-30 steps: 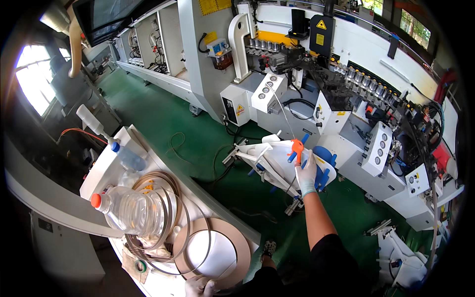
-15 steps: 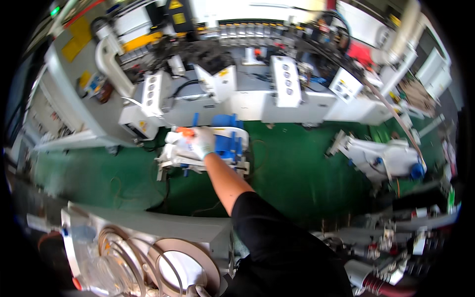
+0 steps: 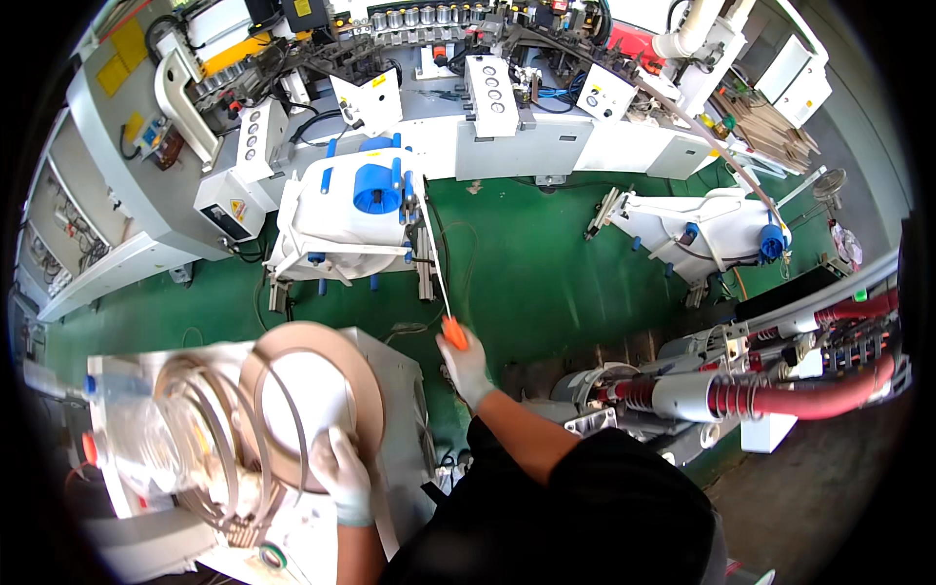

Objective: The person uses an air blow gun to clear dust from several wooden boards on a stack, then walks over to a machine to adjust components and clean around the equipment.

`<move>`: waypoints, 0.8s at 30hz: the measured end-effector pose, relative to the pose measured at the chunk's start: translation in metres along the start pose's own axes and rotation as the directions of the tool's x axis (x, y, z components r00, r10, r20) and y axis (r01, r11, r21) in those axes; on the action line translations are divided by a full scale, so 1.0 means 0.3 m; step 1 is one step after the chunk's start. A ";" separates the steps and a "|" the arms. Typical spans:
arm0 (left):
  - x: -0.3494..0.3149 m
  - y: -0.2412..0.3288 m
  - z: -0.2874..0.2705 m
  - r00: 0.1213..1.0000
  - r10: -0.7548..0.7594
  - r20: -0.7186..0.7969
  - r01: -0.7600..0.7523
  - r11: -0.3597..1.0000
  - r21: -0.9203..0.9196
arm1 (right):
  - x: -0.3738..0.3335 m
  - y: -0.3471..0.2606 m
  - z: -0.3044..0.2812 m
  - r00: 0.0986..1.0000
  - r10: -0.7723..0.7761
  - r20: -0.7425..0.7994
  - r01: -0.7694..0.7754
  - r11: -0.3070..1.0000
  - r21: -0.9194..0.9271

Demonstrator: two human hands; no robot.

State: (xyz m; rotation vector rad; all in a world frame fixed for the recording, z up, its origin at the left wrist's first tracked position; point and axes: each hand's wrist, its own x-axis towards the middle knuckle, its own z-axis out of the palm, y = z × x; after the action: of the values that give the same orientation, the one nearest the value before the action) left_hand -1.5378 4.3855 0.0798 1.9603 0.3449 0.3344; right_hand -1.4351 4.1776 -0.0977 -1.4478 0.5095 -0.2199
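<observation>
Right hand [image 3: 470, 372] grips a partly hidden orange handle [image 3: 454, 332]; left hand [image 3: 343, 473], hold unclear, meets a brown roll [image 3: 368, 390].

The white bench [image 3: 310, 526] holds a clear jug [image 3: 146, 448], brown strip loops [image 3: 228, 458] — and a green tape roll [image 3: 280, 554].

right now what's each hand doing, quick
Left hand: at the tan roll's rim; cannot tell whether it grips.
Right hand: closed, holding the orange handle of a long thin tool.
</observation>
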 end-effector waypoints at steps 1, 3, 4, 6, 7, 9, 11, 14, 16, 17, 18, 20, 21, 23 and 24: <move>0.011 0.002 -0.003 0.995 0.100 -0.024 -0.099 0.994 0.046 | -0.126 0.049 -0.070 1.000 -0.020 -0.010 0.019 0.993 -0.119; 0.012 -0.009 -0.012 0.998 0.061 0.017 -0.058 0.989 -0.136 | -0.299 0.180 -0.232 0.995 -0.018 0.098 0.055 0.919 -0.392; 0.009 0.000 -0.013 0.998 0.026 0.060 -0.014 0.981 -0.192 | -0.353 0.144 -0.285 0.992 0.083 0.095 -0.046 0.940 -0.339; 0.006 -0.035 -0.005 0.991 0.084 0.100 -0.063 0.979 -0.193 | -0.388 0.198 -0.406 0.999 0.010 0.031 -0.002 0.966 -0.259; 0.015 -0.059 -0.020 0.992 0.082 0.095 -0.059 0.974 -0.220 | -0.373 0.157 -0.424 0.997 -0.072 -0.002 0.070 0.975 -0.211; 0.023 -0.102 -0.018 0.992 0.106 0.074 -0.079 0.950 -0.301 | -0.286 0.097 -0.458 0.974 -0.196 -0.114 0.201 0.979 0.035; 0.011 -0.061 -0.018 0.975 0.208 0.073 -0.201 0.975 -0.097 | -0.230 -0.055 -0.490 0.934 -0.275 -0.228 0.275 0.961 -0.030; 0.010 -0.080 -0.007 0.977 0.184 0.107 -0.163 0.970 -0.181 | -0.164 -0.246 -0.518 0.850 -0.398 -0.345 0.433 0.901 0.030; 0.009 -0.069 -0.005 0.977 0.186 0.100 -0.168 0.972 -0.164 | -0.153 -0.346 -0.525 0.831 -0.431 -0.352 0.471 0.881 0.033; 0.003 -0.061 -0.001 0.978 0.172 0.115 -0.152 0.975 -0.165 | -0.161 -0.396 -0.526 0.824 -0.428 -0.371 0.473 0.881 0.033; 0.002 -0.052 -0.007 0.980 0.156 0.122 -0.135 0.977 -0.166 | -0.126 -0.390 -0.539 0.854 -0.379 -0.356 0.409 0.913 0.008; 0.013 -0.068 -0.011 0.981 0.148 0.126 -0.126 0.978 -0.167 | -0.053 -0.335 -0.540 0.910 -0.280 -0.306 0.299 0.954 0.016; 0.014 -0.066 -0.011 0.976 0.176 0.132 -0.160 0.979 -0.123 | -0.010 -0.311 -0.539 0.933 -0.228 -0.279 0.243 0.970 0.022; 0.018 -0.052 -0.017 0.964 0.229 0.133 -0.226 0.974 -0.031 | 0.059 -0.230 -0.523 0.957 -0.147 -0.249 0.156 0.988 0.016; 0.013 -0.053 -0.011 0.965 0.235 0.113 -0.237 0.972 0.000 | 0.113 -0.146 -0.530 0.951 -0.144 -0.275 0.153 0.988 0.009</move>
State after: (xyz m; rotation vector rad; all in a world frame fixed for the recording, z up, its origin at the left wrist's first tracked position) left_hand -1.5369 4.3958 0.0669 2.0277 0.0397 0.3731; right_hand -1.4715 4.0160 -0.0678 -1.4349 0.6183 -0.5515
